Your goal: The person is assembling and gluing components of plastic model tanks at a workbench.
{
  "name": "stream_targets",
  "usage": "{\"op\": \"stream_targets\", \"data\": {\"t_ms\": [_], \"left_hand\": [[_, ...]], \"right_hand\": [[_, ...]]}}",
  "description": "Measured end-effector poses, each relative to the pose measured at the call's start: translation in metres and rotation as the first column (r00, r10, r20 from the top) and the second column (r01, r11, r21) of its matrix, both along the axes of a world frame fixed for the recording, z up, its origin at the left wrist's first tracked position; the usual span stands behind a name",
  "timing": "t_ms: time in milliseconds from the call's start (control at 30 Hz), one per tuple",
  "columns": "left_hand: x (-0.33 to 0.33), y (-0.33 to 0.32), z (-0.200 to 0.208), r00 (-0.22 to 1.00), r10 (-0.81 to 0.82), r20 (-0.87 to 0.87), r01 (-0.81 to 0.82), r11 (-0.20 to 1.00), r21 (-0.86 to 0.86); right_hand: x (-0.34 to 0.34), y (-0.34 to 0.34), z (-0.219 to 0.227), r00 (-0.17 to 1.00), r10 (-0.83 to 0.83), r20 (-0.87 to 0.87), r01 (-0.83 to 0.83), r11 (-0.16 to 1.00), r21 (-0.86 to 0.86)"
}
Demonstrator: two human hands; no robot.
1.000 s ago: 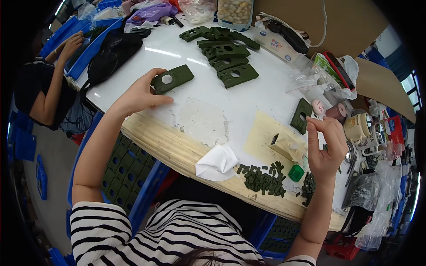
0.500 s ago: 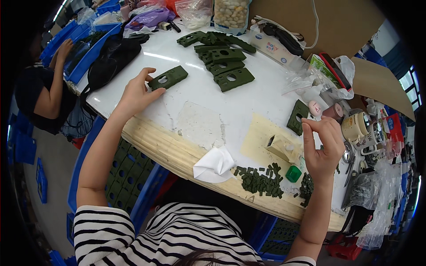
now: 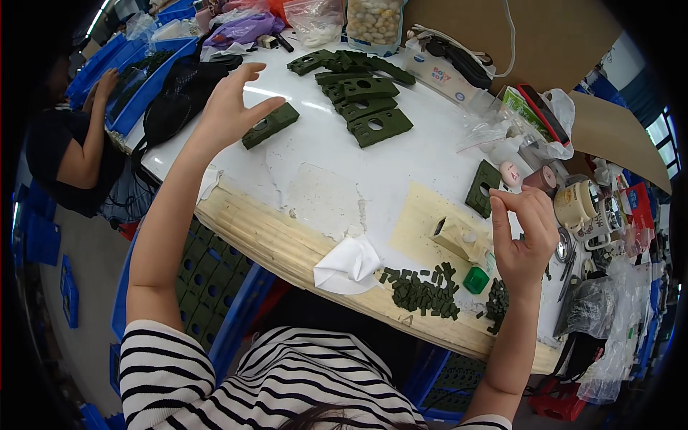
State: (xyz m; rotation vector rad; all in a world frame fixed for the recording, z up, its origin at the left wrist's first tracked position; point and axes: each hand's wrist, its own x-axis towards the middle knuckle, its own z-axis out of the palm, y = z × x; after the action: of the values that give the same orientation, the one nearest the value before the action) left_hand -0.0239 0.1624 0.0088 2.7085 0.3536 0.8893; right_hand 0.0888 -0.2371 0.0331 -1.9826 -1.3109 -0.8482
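The left hand (image 3: 233,107) arches, grip spread and empty, beside a green panel (image 3: 272,127) near the worktop's (image 3: 308,140) left edge, long axis slanting toward the far edge, while the right hand (image 3: 527,233) curls, its grip unclear.

Dk grn plate (image 3: 279,123), rd hole, on tbl (image 3: 408,159)

The tabletop (image 3: 315,140) is smooth, glossy and white, catching streaks of light; its front edge (image 3: 276,234) is pale, grainy wood. On it, the green plates (image 3: 281,120) look like matt plastic, as do the bits (image 3: 430,297). At its front, the cap (image 3: 474,280) is shiny plastic, the creased white sheet (image 3: 349,266) cloth or paper. Behind it rises matt cardboard (image 3: 559,36).
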Motion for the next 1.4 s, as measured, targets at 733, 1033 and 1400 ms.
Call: {"op": "stream_targets", "data": {"t_ms": [733,1033,1400], "left_hand": [[0.237,-0.04,-0.01,0.91,-0.184,-0.372,0.369,0.769,0.522],[0.157,-0.097,0.013,0.814,-0.58,0.029,0.559,0.77,-0.306],[0.097,-0.146,-0.008,0.586,-0.588,0.557,0.395,-0.393,-0.831]], "right_hand": [[0.017,-0.019,0.005,0.999,-0.037,0.02,0.036,0.997,0.061],[0.02,-0.035,0.013,0.992,-0.123,-0.021,0.124,0.989,0.075],[-0.018,-0.077,0.003,0.948,-0.227,-0.222,0.07,0.831,-0.552]]}}
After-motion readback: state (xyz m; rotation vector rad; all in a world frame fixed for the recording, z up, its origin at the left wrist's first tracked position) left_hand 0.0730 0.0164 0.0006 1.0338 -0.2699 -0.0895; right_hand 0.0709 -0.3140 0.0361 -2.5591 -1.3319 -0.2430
